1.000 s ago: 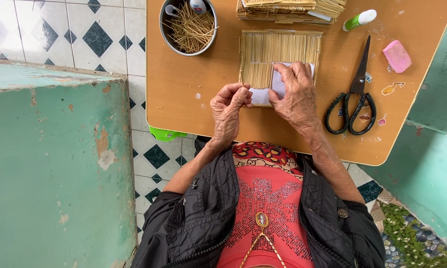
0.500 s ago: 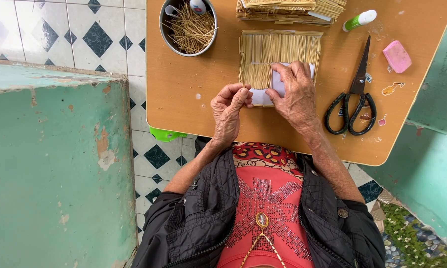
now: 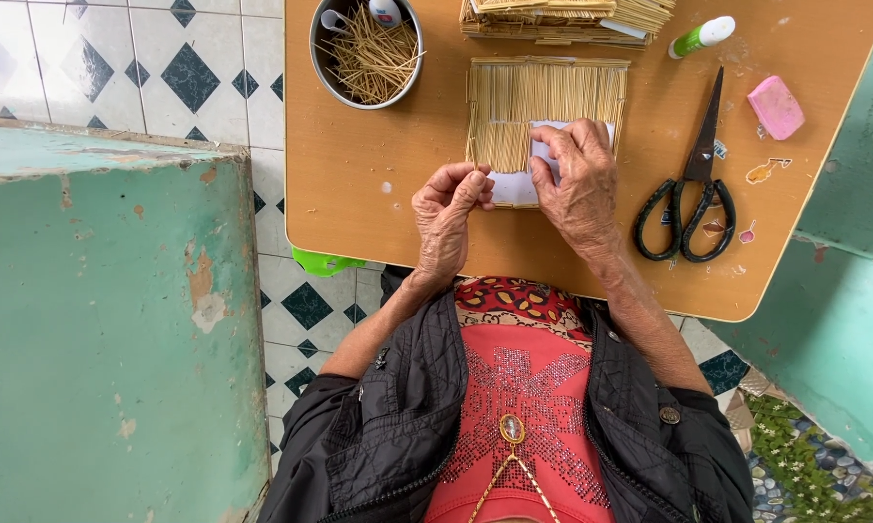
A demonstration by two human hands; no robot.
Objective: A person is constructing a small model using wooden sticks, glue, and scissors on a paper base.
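A round metal bowl of loose sticks [image 3: 367, 50] sits at the wooden table's [image 3: 378, 194] far-left edge; black-handled scissors [image 3: 690, 194] lie near its right edge, beside a pink rectangular eraser [image 3: 776, 107].

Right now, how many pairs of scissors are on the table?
1. The black-handled metal scissors lie on the orange wooden table, just beside the hand pressing the white card, blades pointing toward the green-and-white glue tube. None seem hidden.
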